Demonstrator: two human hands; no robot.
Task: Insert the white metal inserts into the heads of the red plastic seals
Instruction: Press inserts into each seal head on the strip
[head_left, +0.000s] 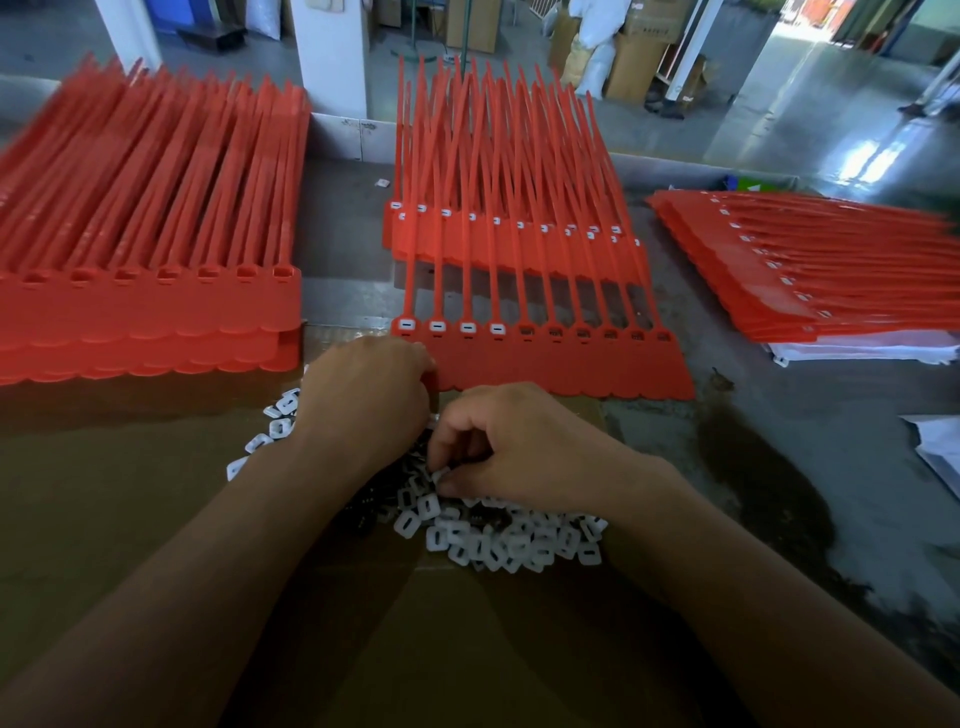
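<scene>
A strip of joined red plastic seals (561, 364) lies in front of me, heads in a row; the leftmost heads hold white inserts, the others are empty. A pile of white inserts (498, 540) is spread on the cardboard (130, 493) below the strip. My left hand (363, 395) rests with curled fingers at the strip's lower left corner; what its fingertips hold is hidden. My right hand (509, 441) hovers over the pile and pinches a white insert (440, 474) between thumb and finger.
A thick stack of empty red seals (145, 291) fills the left. Behind the strip lies a stack of filled seals (498, 234), and another stack (810, 270) sits at the right on white sheets. Boxes and sacks stand on the floor beyond the table.
</scene>
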